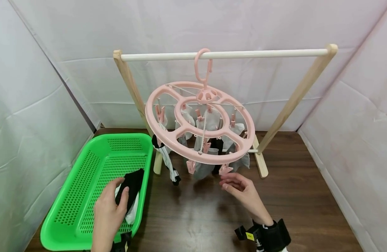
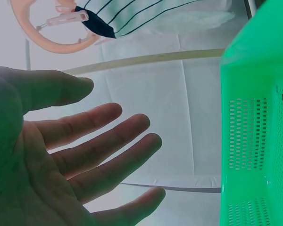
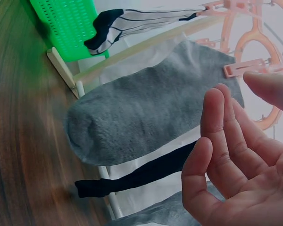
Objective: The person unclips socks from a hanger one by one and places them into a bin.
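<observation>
My left hand [image 1: 109, 206] is over the green basket [image 1: 99, 175], beside a black sock [image 1: 135, 183] that lies on a white cloth piece [image 1: 133, 211]. In the left wrist view its fingers are spread with nothing in them. At the front of a round pink clip hanger [image 1: 174, 143], my right hand [image 1: 240, 192] has its fingertips close to a pink clip [image 1: 225, 169], loosely bent around nothing. A grey sock [image 3: 151, 108] hangs in the right wrist view, near a narrow black sock [image 3: 141, 174]. On the hanger's left side dangles a striped sock [image 1: 167, 161] with black ends.
The hanger's hook [image 1: 198, 66] sits over the white rod [image 1: 265, 54] of a stand with wooden legs [image 1: 297, 98]. Pale socks hang from the inner clips. Dark wood tabletop [image 1: 291, 182] lies below, and white fabric walls [image 1: 357, 122] surround it.
</observation>
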Tool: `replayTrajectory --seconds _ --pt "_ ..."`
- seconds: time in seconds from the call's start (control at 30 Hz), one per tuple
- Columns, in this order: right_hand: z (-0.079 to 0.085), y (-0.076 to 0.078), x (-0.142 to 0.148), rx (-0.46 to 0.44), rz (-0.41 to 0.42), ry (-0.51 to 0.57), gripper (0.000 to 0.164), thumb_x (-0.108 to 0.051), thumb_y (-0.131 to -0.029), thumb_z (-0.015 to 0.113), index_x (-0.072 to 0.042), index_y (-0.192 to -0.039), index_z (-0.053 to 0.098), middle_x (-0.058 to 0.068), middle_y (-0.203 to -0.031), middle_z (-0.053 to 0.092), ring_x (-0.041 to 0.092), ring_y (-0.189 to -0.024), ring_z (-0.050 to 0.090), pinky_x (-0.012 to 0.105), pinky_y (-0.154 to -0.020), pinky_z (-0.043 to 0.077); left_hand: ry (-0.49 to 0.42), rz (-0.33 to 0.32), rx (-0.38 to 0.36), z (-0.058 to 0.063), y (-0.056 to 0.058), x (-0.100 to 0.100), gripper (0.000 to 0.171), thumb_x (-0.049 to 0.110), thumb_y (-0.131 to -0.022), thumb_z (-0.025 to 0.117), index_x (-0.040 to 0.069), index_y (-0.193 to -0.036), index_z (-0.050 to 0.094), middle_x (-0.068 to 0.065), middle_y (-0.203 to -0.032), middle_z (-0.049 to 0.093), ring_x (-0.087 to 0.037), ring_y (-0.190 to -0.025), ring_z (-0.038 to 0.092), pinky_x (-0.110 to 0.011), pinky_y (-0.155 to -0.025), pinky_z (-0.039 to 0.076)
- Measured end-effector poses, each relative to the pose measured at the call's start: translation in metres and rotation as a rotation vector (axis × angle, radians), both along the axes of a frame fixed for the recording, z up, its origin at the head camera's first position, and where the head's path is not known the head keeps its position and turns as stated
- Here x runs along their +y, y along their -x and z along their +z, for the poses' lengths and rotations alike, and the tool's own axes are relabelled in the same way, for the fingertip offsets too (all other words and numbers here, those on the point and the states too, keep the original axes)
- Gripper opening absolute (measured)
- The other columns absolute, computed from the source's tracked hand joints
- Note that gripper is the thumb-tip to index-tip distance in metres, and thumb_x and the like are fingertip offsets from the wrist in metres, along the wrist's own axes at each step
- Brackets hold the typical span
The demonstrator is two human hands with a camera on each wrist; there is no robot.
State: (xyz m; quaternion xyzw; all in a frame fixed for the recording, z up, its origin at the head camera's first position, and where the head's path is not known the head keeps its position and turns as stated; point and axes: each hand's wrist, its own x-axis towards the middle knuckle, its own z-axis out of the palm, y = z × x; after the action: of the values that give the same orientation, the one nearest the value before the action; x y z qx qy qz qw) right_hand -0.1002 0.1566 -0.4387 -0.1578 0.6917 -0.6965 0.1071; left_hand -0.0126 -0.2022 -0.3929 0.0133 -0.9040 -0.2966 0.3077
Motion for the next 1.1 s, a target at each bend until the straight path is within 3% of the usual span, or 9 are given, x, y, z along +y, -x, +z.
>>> replayTrajectory --seconds 0.27,0.5,0.83,0.97,1.1 --pt "0.0 0.0 -0.002 -0.002 0.06 -0.029 0.036 -0.012 -0.097 0.06 0.011 -0.124 0.054 0.024 -0.113 0.062 0.021 -0.099 0.064 0.034 -0.086 0.051 0.019 -0.026 -0.014 0.004 -0.004 0.008 0.03 -0.005 -0.084 0.069 -0.008 -0.113 0.061 -0.027 -0.107 0.063 -0.044 -0.095 0.061 -0.058 -0.069 0.049" --pt "0.0 -0.003 -0.014 0.027 0.131 -0.068 0.034 -0.017 -0.096 0.061 0.002 -0.124 0.058 0.022 -0.12 0.06 0.021 -0.108 0.061 0.036 -0.091 0.048 0.029 -0.059 -0.01 0.005 -0.007 0.012 0.03 -0.005 -0.083 0.071 -0.006 -0.111 0.062 -0.024 -0.105 0.065 -0.043 -0.095 0.062 -0.057 -0.07 0.049" --pt "0.001 0.0 -0.03 0.11 0.196 -0.103 0.029 -0.011 -0.097 0.06 -0.001 -0.124 0.06 0.015 -0.12 0.062 0.025 -0.11 0.059 0.037 -0.09 0.049 0.051 -0.095 -0.026 0.001 -0.012 0.021 0.029 -0.004 -0.082 0.072 -0.003 -0.109 0.064 -0.018 -0.102 0.066 -0.039 -0.091 0.063 -0.055 -0.069 0.05" --pt "0.009 -0.001 -0.04 0.143 0.207 -0.102 0.032 -0.008 -0.096 0.06 -0.001 -0.127 0.058 0.014 -0.123 0.06 0.025 -0.112 0.058 0.038 -0.092 0.047 0.086 -0.13 -0.024 0.0 -0.012 0.026 0.031 -0.003 -0.08 0.074 -0.003 -0.109 0.064 -0.017 -0.102 0.067 -0.039 -0.092 0.064 -0.059 -0.075 0.048" --pt "0.03 -0.006 -0.051 0.161 0.217 -0.13 0.036 -0.005 -0.097 0.058 -0.002 -0.133 0.053 0.016 -0.129 0.056 0.025 -0.114 0.056 0.039 -0.095 0.045 0.091 -0.158 -0.053 0.0 -0.014 0.032 0.031 -0.002 -0.08 0.075 -0.002 -0.109 0.064 -0.017 -0.102 0.067 -0.039 -0.094 0.064 -0.068 -0.08 0.042"
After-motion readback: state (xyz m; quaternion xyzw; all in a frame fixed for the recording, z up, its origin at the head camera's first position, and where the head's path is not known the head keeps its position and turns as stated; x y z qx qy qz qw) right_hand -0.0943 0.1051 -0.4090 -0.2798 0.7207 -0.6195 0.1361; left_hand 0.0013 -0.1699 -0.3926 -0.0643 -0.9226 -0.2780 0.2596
